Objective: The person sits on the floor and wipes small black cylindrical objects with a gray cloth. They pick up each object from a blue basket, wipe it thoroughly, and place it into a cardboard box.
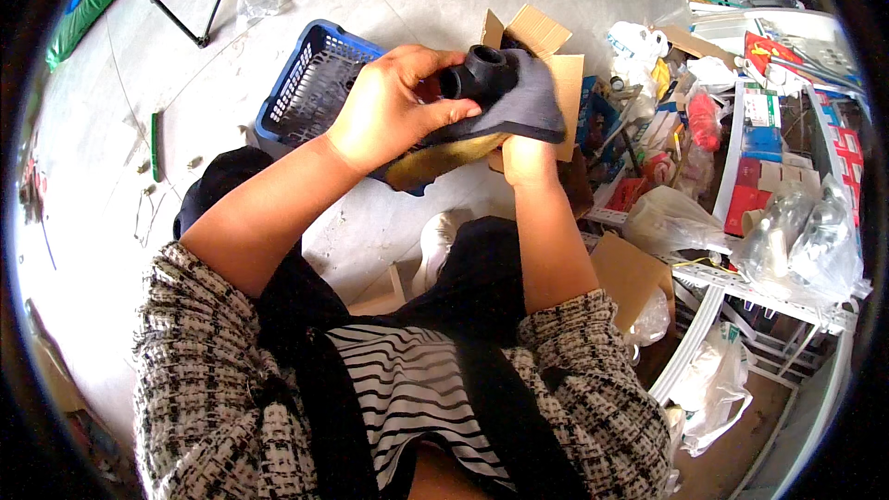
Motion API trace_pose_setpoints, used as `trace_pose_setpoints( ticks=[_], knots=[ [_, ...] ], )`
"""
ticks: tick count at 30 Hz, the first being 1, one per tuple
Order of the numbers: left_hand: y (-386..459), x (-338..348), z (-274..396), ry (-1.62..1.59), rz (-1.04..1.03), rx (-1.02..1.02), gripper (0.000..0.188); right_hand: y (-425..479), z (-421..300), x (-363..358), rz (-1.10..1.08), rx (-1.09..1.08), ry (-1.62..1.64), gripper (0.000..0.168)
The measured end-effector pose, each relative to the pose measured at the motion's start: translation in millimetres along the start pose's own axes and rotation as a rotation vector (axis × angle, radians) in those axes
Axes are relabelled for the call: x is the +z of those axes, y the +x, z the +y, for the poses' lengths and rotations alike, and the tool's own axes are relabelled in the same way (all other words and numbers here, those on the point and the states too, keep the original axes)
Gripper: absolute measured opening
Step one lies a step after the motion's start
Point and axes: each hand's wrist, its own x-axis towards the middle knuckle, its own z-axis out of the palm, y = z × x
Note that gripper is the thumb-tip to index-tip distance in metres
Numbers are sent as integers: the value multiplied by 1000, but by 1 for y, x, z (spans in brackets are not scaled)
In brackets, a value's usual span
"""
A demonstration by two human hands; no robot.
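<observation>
My left hand (385, 104) grips a black plastic pipe tee (480, 73), its thumb and fingers around the fitting's left side. One round opening of the tee faces up towards me. A grey cloth (535, 94) with a dark edge and a yellow underside (448, 161) lies against the tee's right side and hangs below it. My right hand (529, 153) holds this cloth from beneath; its fingers are hidden under the fabric. Just beyond my left hand stands a blue plastic basket (267, 114) with perforated walls, and small dark pieces lie inside.
An open cardboard box (568, 101) stands behind the cloth. To the right, a white metal rack (729, 146) bears boxes and plastic bags (674, 219). Black stand legs (184, 24), a green strip (155, 146) and a clear bag (260, 5) are on the tiled floor.
</observation>
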Motion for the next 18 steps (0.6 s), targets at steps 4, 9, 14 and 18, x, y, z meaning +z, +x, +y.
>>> trace_pose_setpoints(
  ticks=[4, 9, 14, 18],
  knots=[
    [-1, 5, -4, 284, 51, 322, 42, -5, 6, 4, -84, -679, -744, 15],
    [2, -1, -10, -161, -91, 5, 44, -5, 2, -3, -108, -341, -278, 13],
    [2, -8, -9, -576, -164, -201, 42, -9, -4, -19, -13, 133, 540, 31],
    [2, -7, -9, -608, -163, -189, 42, 3, -12, -24, -139, 144, -21, 38]
  ],
)
